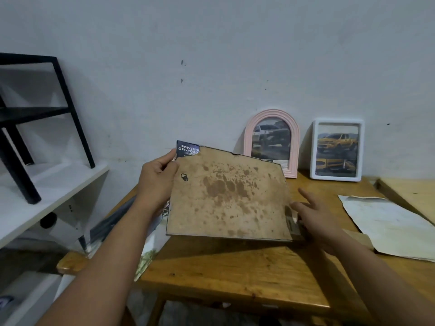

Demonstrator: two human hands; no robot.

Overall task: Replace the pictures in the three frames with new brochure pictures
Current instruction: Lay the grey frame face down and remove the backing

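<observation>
Two frames (271,142) already stand at the table's (235,267) back edge. I pinch the third frame (226,196) by its left edge in my left hand (156,182); my right hand (315,215), fingers spread, touches its right edge. Stiff, light, glass-fronted probably: hold the edges.

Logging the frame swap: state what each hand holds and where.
Left hand grips the stained frame backing with the brochure picture at its upper left edge. Right hand, fingers straight, only touches the right edge.

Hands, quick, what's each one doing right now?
Left hand: grips the left edge of the stained frame backing board.
Right hand: open, fingers spread at the board's right edge, gripping nothing.
</observation>
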